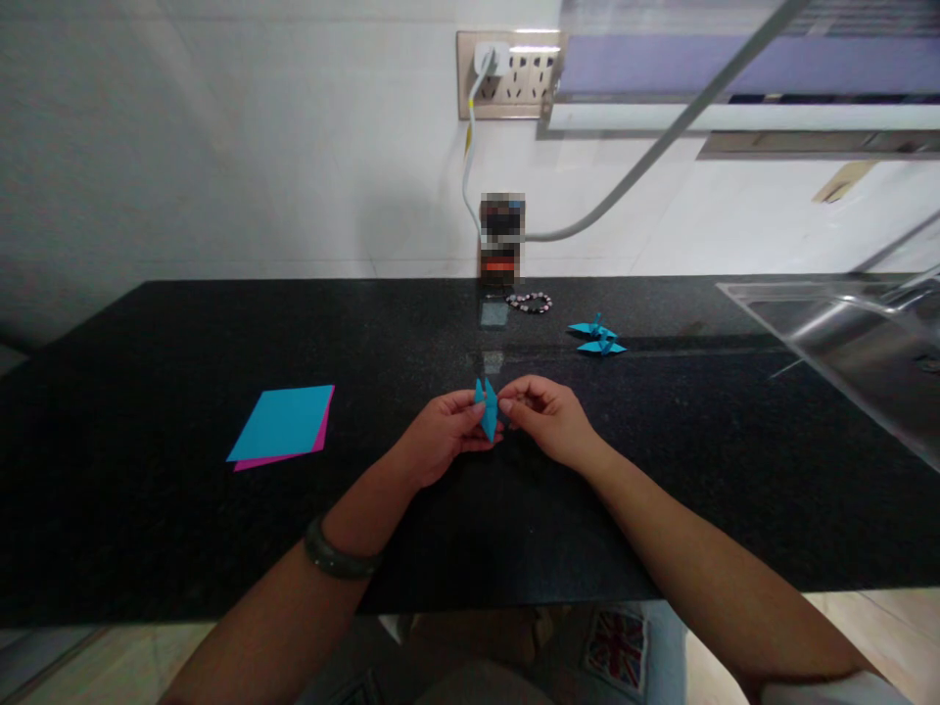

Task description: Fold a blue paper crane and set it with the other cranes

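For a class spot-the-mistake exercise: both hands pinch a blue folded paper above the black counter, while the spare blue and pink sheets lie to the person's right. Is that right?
No. In the head view the spare sheets lie to the person's left. The left hand and right hand do pinch the blue folded paper above the black counter.

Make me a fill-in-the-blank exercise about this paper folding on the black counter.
1. The left hand and right hand together pinch a folded paper coloured ____.
2. Under the blue sheet on the counter lies a second sheet, coloured ____.
3. The number of paper cranes lying beyond the hands is ____.
4. The wristband sits on the ____ arm.

Missing words: blue; pink; two; left.
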`<state>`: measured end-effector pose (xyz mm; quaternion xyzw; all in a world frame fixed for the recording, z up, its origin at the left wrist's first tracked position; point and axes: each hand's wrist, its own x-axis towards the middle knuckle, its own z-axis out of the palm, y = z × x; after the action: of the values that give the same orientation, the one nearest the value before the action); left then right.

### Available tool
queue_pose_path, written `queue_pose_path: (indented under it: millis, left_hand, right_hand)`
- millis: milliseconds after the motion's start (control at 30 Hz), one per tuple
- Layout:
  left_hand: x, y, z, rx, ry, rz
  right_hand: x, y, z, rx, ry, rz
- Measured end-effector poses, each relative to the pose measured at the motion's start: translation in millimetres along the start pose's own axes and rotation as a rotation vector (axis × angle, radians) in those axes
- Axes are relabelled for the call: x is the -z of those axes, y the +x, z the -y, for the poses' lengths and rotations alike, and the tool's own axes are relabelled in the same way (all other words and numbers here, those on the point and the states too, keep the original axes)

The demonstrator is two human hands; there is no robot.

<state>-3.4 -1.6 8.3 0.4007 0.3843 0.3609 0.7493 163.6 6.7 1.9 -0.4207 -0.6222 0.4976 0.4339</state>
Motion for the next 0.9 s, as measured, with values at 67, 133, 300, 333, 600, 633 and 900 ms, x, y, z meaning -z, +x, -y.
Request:
queue_pose_path:
  millis: [67,133,300,333,600,633,900]
  left_hand:
    - [-0.2,-0.3,-0.2,0.024,-0.038,0.034]
    - [-0.5,-0.9,-0.8,0.043,-0.068,0.056]
    - [-1.6,-1.6,-2.0,0.066,-0.059,0.04]
    - [-1.9,-1.6,-1.8,0.069,-0.054,0.036]
    - [-4.8,-1.6,2.8,0.089,-0.034,0.072]
    - [-5.3,-1.9,3.0,0.089,-0.026,0.08]
    - [-7.3,-3.5,1.9,0.089,-0.058,0.137]
  right_hand:
    - [0.2,0.7,0.5,0.001,0.038,-0.004]
    - [0.3,0.9,1.3,0.007,0.056,0.006]
    - [-1.0,-0.9,6.1,0.01,0.03,0.019]
    - [-1.6,-1.7,7.4,0.001,0.041,0.035]
    - [-7.6,-7.5,12.1,-0.039,0.166,0.188]
    - [-7.7,-7.8,11.6,-0.036,0.148,0.179]
    - [-6.1,-7.1,9.1,0.034,-0.059,0.081]
